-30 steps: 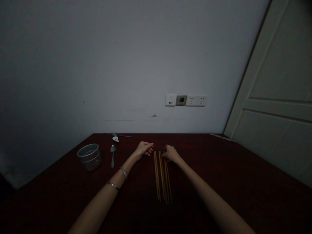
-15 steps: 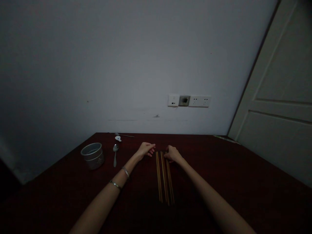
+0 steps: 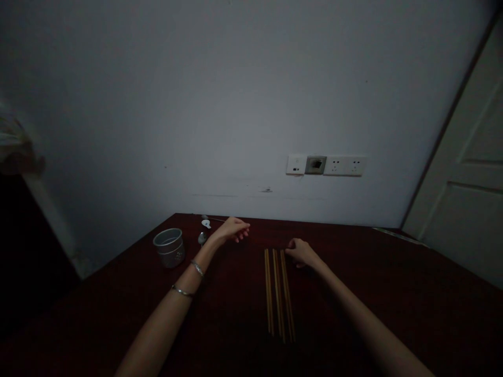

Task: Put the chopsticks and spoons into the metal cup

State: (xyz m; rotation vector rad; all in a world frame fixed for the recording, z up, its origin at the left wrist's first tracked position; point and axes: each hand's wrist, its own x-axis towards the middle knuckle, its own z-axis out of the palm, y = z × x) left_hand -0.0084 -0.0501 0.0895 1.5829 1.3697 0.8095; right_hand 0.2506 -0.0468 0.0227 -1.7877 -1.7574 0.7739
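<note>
Several wooden chopsticks (image 3: pixel 277 293) lie on the dark red table in three side-by-side pairs, pointing away from me. My right hand (image 3: pixel 302 253) is just right of their far ends, fingers loosely bent; whether a fingertip still touches the rightmost pair I cannot tell. Beyond the sticks and to their left hovers my left hand (image 3: pixel 234 229), fingers apart and nothing in them. Two silver bangles circle that wrist and forearm. A metal spoon (image 3: pixel 201 238) lies left of this hand, its handle mostly hidden by my arm.
A grey metal cup with small holes (image 3: pixel 168 248) stands at the left of the table (image 3: pixel 346 283). Near the far edge lie a small white spoon-like piece (image 3: pixel 206 223) and a thin long-handled spoon (image 3: pixel 214 218). The wall with sockets (image 3: pixel 326 165) rises behind; a door (image 3: pixel 467 173) is at right.
My left hand has moved left, away from the chopsticks and toward the spoons. My right hand has drawn back to the right, uncovering the far ends of the right pair. The view has shifted left.
</note>
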